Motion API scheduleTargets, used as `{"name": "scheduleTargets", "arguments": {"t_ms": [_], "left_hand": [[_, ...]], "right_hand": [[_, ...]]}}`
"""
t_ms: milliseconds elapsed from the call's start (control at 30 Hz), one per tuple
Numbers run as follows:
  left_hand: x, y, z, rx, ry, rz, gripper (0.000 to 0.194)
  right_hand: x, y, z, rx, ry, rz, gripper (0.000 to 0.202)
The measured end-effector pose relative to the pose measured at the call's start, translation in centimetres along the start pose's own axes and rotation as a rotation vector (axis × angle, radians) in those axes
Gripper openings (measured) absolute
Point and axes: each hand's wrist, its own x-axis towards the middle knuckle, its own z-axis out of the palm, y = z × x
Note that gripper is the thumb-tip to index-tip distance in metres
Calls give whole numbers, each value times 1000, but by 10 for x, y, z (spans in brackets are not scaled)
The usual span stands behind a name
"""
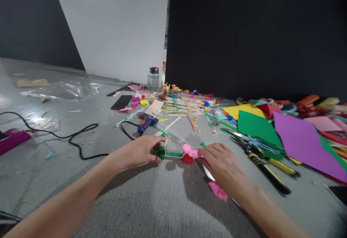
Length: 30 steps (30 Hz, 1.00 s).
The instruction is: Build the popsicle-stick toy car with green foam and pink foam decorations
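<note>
A small craft model (174, 155) made of thin sticks and green strips rests on the grey table in front of me. My left hand (145, 149) closes its thumb and fingers on the model's left side, by a dark green rounded piece (160, 153). At the other end sits a red rounded piece (188, 159). Just above that, a pink rounded piece (191, 151) reaches into the fingers of my right hand (222, 162), which pinch its end. Below my right wrist lie a crumpled pink scrap (217, 191) and a white object, partly hidden.
A blue glue gun (148, 123) with a black cord lies beyond my left hand. Scissors (251, 141), a yellow-black cutter (268, 173) and coloured sheets (306, 138) spread to the right. Wooden sticks (181, 106) pile up ahead, near a bottle (154, 77).
</note>
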Motion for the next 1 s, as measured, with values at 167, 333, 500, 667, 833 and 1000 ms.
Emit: {"name": "scheduleTargets", "arguments": {"t_ms": [167,333,500,667,833,1000], "left_hand": [[-1,1,0,-16,11,1,49],[-1,3,0,-27,8,-5,52],[-2,1,2,-25,12,-3,50],[-1,2,2,-13,17,17,43],[-1,3,2,-5,27,28,36],[-1,-1,4,-15,31,45,42]], "right_hand": [[-2,1,0,4,-6,5,16],[-7,7,-4,47,-13,59,22],[-10,11,-6,199,-28,155,26],[-7,8,-8,385,-71,292,24],[-2,7,-7,481,-103,353,19],[-5,9,-5,501,-76,338,27]]}}
